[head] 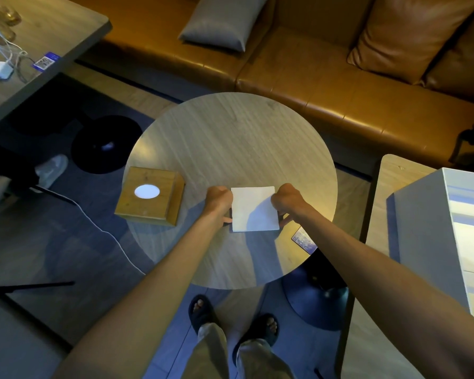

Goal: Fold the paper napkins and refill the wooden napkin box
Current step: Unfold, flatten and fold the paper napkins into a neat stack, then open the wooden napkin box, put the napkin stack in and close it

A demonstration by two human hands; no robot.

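Observation:
A white square paper napkin (253, 209) lies flat on the round wooden table (230, 132), near its front middle. My left hand (219, 199) grips the napkin's left edge with closed fingers. My right hand (286, 199) grips its right edge the same way. The wooden napkin box (151, 199) stands at the table's left edge, lid side up, with white paper showing through its oval opening. The box is about a hand's width left of my left hand.
A blue printed card (303, 239) lies at the table's right front edge. A brown leather sofa (340, 86) with cushions runs behind. Another table (39, 50) with cables is far left, and a white box (449, 228) stands on a table at right.

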